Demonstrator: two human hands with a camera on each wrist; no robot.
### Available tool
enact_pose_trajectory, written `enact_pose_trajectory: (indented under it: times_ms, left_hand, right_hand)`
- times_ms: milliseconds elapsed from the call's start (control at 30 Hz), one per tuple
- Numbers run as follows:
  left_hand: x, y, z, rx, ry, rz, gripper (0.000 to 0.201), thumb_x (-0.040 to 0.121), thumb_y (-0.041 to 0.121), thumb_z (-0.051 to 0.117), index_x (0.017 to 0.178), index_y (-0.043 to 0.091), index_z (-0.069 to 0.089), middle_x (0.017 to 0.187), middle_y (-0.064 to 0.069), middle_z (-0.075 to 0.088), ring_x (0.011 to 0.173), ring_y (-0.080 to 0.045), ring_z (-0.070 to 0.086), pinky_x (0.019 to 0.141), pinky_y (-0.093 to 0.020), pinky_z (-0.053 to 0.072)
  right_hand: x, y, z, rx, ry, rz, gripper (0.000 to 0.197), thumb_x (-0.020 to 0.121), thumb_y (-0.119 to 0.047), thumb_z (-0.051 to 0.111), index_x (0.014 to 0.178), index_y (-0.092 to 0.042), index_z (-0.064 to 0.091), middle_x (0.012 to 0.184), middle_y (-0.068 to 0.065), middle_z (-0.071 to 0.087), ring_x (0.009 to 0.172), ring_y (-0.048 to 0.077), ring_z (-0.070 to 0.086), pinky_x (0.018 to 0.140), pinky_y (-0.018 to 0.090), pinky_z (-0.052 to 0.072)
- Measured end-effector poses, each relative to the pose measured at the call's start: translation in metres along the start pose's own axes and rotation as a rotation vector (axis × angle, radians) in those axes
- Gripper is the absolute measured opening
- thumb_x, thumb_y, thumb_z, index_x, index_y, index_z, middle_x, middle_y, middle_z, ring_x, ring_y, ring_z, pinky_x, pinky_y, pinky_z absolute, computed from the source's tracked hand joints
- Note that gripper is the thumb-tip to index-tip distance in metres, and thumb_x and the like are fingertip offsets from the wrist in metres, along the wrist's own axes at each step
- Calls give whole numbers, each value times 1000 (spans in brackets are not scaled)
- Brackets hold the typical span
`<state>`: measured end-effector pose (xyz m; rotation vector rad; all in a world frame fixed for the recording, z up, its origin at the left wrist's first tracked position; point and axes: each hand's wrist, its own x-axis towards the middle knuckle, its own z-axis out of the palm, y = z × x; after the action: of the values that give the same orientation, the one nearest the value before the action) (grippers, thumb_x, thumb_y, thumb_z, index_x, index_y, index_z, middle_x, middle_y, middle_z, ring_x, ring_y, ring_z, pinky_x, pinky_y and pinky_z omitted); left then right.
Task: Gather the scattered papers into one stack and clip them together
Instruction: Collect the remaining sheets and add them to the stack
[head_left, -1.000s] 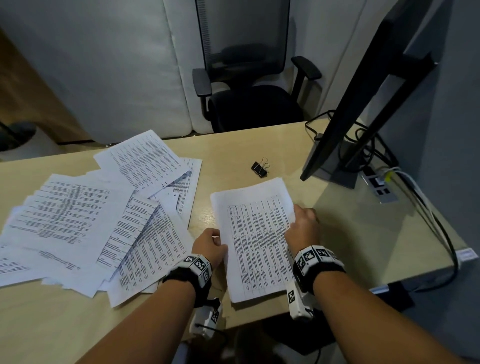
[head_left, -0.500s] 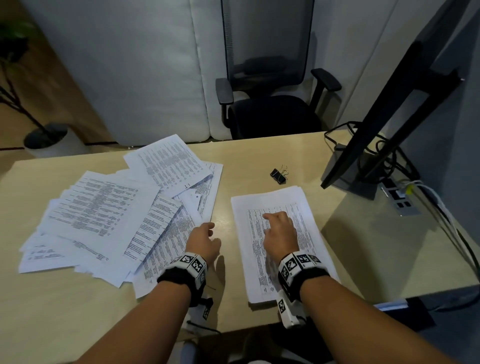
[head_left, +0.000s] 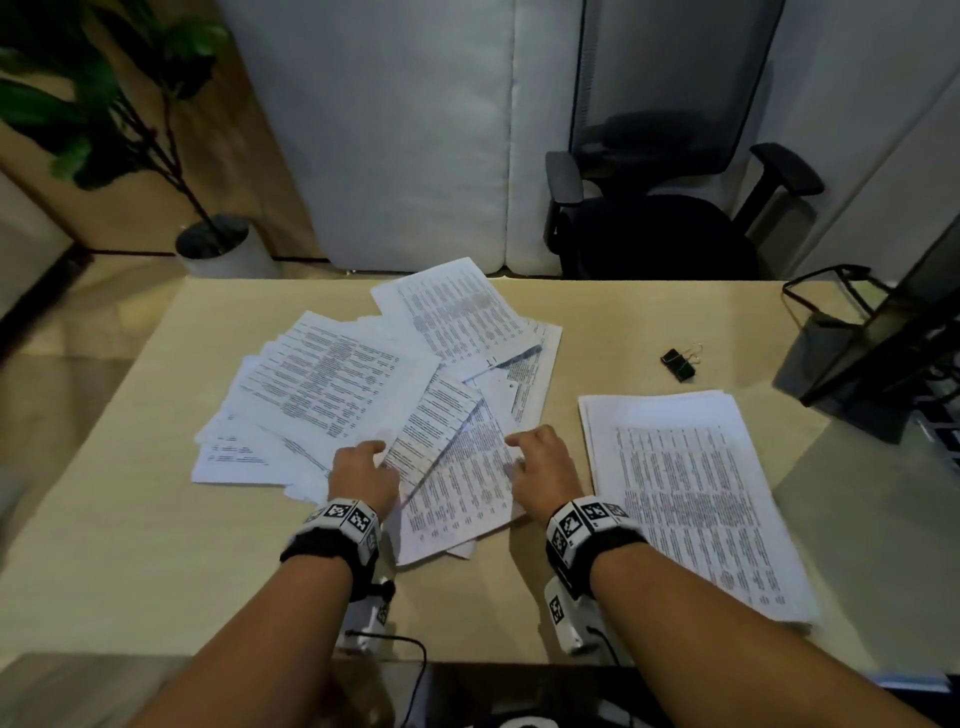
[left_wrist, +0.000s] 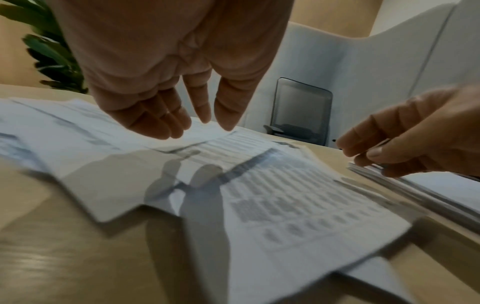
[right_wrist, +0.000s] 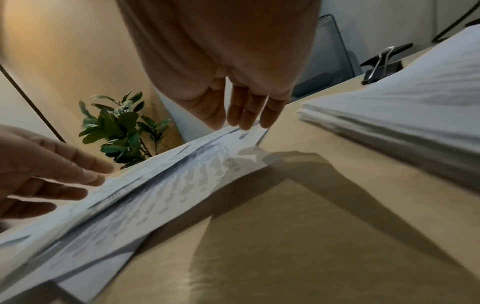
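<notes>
Scattered printed papers (head_left: 358, 384) lie overlapping across the middle of the wooden desk (head_left: 156, 545). A squared stack of papers (head_left: 691, 499) lies to their right. A black binder clip (head_left: 679, 362) sits beyond the stack, untouched. My left hand (head_left: 371, 454) hovers with relaxed fingers (left_wrist: 166, 123) over the near edge of the loose sheets. My right hand (head_left: 519, 457) reaches onto the sheet nearest the stack, its straight fingertips (right_wrist: 246, 121) touching that sheet's edge. Neither hand holds anything.
A monitor (head_left: 893, 332) with cables stands at the desk's right end. A black office chair (head_left: 660, 218) is behind the desk, and a potted plant (head_left: 213, 244) stands beyond its far left corner. The desk's front edge runs just under my wrists.
My right hand left the stack and moved left onto the loose sheets. My left hand moved forward onto them too. The view has swung left.
</notes>
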<state>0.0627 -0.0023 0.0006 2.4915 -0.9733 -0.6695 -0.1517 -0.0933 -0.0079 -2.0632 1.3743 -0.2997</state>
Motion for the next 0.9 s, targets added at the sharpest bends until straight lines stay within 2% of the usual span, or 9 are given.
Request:
enact_pose_trajectory:
  times_ms: [67,200,333,433,533,600,700,900]
  left_hand:
    - [12,-18,-12,55,27,-27,42,86,19,60,128,15,57,137,-16,44,114,-33,55,101,-40,43]
    - [35,-43,-26,177,37,-77,52,84,28,63,134,19,52,148,-15,34,132,-33,39,110,-39,31]
    - [61,-64,-40,240,-45,-145,70,84,42,60,147,27,32,158,-12,13,143,-35,18,113,-48,28]
    - [74,-69,-46,312,-134,-101,76,87,48,57,150,37,16,161,-7,-4,145,-39,6,113,-55,23]
    - [81,-70,-47,343,-198,-72,80,87,50,57,149,44,7,160,0,-14,146,-39,-4,109,-63,21]
    - [84,-72,-44,371,-251,-58,81,87,51,57,149,45,5,160,1,-15,145,-40,-6,109,-66,21]
    - [83,-76,-40,400,-285,-48,78,89,51,54,149,46,5,160,4,-15,145,-40,-7,109,-67,19]
    - [73,-77,-41,410,-288,-38,77,88,50,56,147,48,9,160,6,-12,146,-37,-5,107,-67,22]
  right_hand:
    - [6,-13,12,-21,-5,-6,35,92,-14,58,127,-16,57,127,7,48,115,25,49,96,40,45]
    - [22,-29,24,-106,-60,-23,45,94,-18,53,138,-19,47,137,9,41,122,29,46,99,41,43]
    - [48,-43,25,-204,-138,58,63,94,-27,52,150,-27,25,159,6,13,144,28,19,115,49,26]
    - [65,-52,29,-282,-189,51,68,94,-31,52,151,-34,16,162,3,2,147,31,6,116,57,15]
    - [78,-65,35,-323,-259,83,69,96,-40,47,151,-40,7,162,-1,-10,148,35,-4,116,59,6]
    - [84,-71,40,-340,-315,92,69,96,-42,46,151,-42,5,161,-3,-15,148,36,-8,115,60,4]
    - [83,-72,51,-382,-394,90,64,95,-40,45,150,-42,11,162,-4,-11,147,38,-8,114,63,9]
    - [62,-65,58,-446,-372,62,64,96,-44,44,150,-41,10,162,-3,-10,147,39,-9,114,62,10]
